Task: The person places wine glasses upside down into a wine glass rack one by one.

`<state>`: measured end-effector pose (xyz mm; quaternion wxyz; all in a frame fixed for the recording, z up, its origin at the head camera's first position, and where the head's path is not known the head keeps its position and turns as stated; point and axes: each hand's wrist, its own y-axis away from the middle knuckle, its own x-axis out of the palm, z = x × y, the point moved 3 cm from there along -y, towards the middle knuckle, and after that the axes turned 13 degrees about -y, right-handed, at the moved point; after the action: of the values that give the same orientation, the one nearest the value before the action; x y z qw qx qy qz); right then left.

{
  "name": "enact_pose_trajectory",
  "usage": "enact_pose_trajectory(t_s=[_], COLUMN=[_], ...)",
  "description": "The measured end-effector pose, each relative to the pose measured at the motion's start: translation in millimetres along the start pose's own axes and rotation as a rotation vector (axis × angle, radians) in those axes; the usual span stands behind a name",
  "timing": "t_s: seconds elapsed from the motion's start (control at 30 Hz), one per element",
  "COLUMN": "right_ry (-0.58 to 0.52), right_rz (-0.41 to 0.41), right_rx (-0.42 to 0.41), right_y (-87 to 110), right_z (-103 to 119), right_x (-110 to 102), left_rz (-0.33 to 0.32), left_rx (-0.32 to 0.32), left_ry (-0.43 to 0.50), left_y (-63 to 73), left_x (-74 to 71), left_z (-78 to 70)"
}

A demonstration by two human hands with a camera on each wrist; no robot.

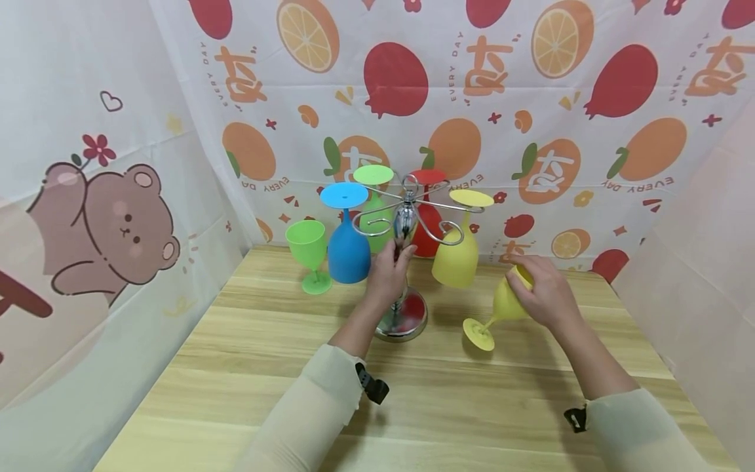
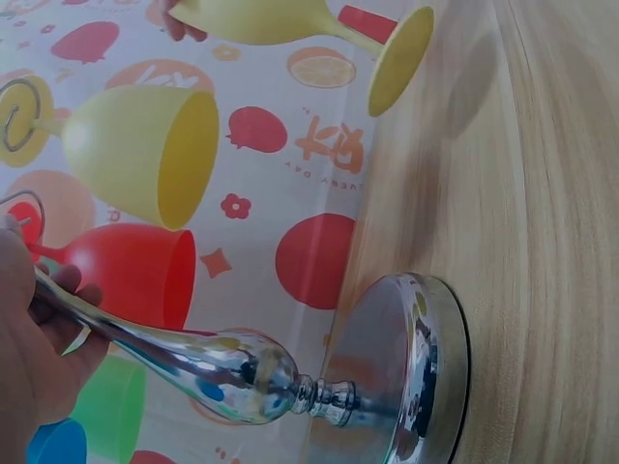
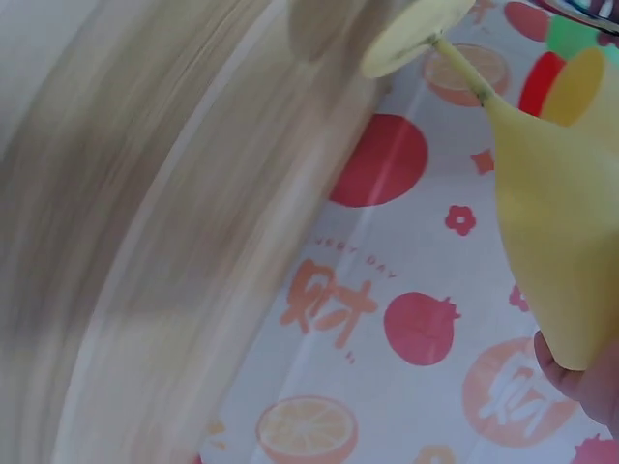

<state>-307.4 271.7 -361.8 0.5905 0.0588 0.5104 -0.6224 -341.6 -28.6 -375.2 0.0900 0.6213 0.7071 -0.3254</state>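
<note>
The right hand [image 1: 548, 292] is holding a tilted yellow goblet [image 1: 508, 300], its fingers curling around the bowl near the rim; the stem and foot are slanting down away from them, above the tabletop [image 1: 472, 413]. The left hand [image 1: 386, 272] is gripping the post of the chrome rack [image 1: 406, 219], fingers wrapping it below the wire arms, where 4 upturned goblets [image 1: 348, 252] are hanging.

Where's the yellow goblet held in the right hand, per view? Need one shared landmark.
Head: held goblet right of centre, foot toward lower left.
Left wrist: held goblet along the top edge, foot to the right.
Right wrist: held goblet at the right edge, foot up top.
Landmark: fruit-print curtain, in all three.
</note>
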Motion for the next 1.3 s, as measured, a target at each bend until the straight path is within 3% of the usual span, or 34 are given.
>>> enact_pose_trajectory(t_s=[0.37,0.53,0.87,1.17,1.3], right_ry=[-0.246,-0.327,-0.675,-1.008,-1.166], right_rz=[-0.078,-0.113,-0.212,-0.255,-0.292], right_rx=[0.062,0.107,0.096,0.208,0.210], right_y=[20.7,28.1,32.9,33.8,34.3], right_z=[13,20,37,54,64], right_x=[-14,-14,-10,5,14], left_rz=[0.031,0.038,0.047,-0.053,-0.107], left_rx=[0.039,0.020,0.011,0.007,0.016], left_ry=[0.043,0.040,0.098,0.145,0.158], left_y=[6.1,13.8,36.5,52.4,60.9], left_x=[2.6,6.6,8.3,8.9,8.8], left_z=[6.7,15.8,17.9,13.4,6.7])
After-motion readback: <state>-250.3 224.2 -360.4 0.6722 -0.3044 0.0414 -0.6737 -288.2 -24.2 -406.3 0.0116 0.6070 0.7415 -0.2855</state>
